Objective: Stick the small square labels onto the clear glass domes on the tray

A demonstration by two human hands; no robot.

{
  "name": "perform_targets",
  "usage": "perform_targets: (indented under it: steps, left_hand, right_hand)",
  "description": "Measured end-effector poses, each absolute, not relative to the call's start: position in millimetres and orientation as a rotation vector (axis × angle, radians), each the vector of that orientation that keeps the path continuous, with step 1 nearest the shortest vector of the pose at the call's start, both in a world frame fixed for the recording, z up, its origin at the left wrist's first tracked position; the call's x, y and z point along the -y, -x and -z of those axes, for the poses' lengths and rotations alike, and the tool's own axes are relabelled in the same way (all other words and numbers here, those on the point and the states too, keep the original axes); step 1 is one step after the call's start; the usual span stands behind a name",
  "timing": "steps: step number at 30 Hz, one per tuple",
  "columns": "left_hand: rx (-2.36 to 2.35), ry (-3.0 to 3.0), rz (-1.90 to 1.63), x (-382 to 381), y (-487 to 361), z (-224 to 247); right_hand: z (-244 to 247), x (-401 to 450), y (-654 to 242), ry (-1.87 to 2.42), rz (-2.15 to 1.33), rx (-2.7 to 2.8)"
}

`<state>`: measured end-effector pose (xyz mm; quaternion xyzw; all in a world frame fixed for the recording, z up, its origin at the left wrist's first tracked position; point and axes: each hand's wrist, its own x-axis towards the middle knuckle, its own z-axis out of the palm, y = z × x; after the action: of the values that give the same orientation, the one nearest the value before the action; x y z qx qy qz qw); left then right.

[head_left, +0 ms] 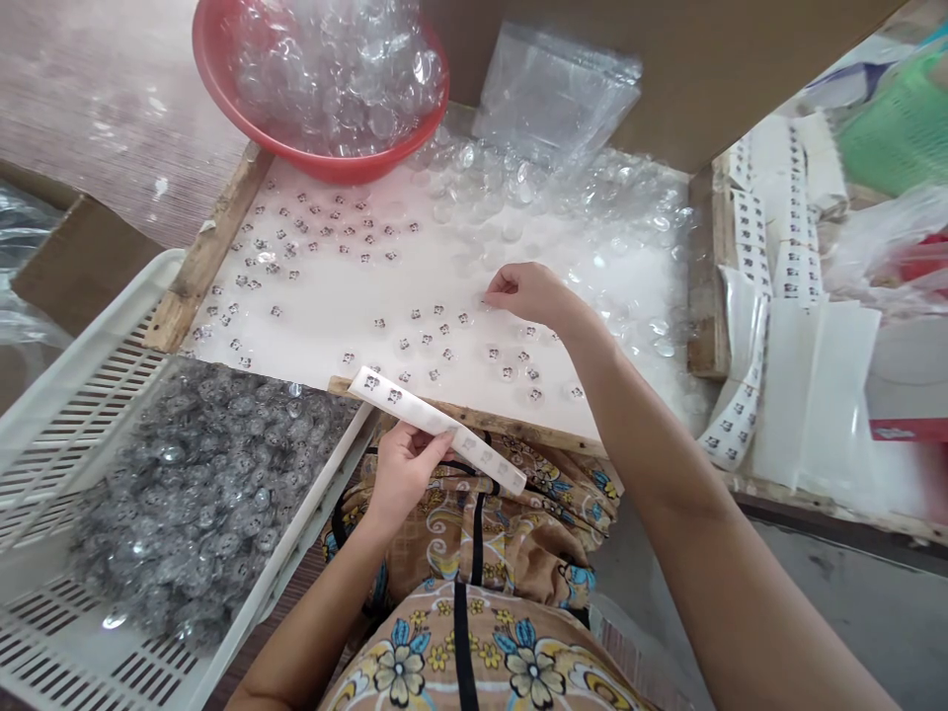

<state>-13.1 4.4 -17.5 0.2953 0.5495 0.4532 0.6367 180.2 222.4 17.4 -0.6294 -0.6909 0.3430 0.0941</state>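
My left hand (411, 469) pinches a white strip of stickers (419, 407) printed with small black figures, held slanting over the front edge of the board. Over the middle of the white board (333, 296) is my right hand (529, 294), its fingers pinched together; whatever they hold, if anything, is too small to make out. Clear round discs bearing the same black figure lie scattered below and left of that hand, such as one disc (463, 318) near the fingertips. Plain clear discs (511, 232) spread across the back and right of the board.
A red basin (355, 168) heaped with clear discs stands at the back left. At lower left, a white slotted crate (96, 617) holds many printed discs. More sticker strips (796, 217) lie on the right, beyond a wooden rim (703, 326). Cardboard (711, 69) rises behind a clear plastic bag (555, 94).
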Motion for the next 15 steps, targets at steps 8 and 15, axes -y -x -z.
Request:
perform_targets:
  steps: [8,15]
  left_hand:
    - [-1.259,-0.674,-1.034,-4.6,13.2,17.6]
    - [-1.263,-0.665,-1.028,-4.7,13.0,17.5]
  right_hand:
    - [-17.0,-225.6,-176.4,1.904,-0.995,2.064]
    - [-17.5,-227.4,-173.2,1.915,-0.976,2.073]
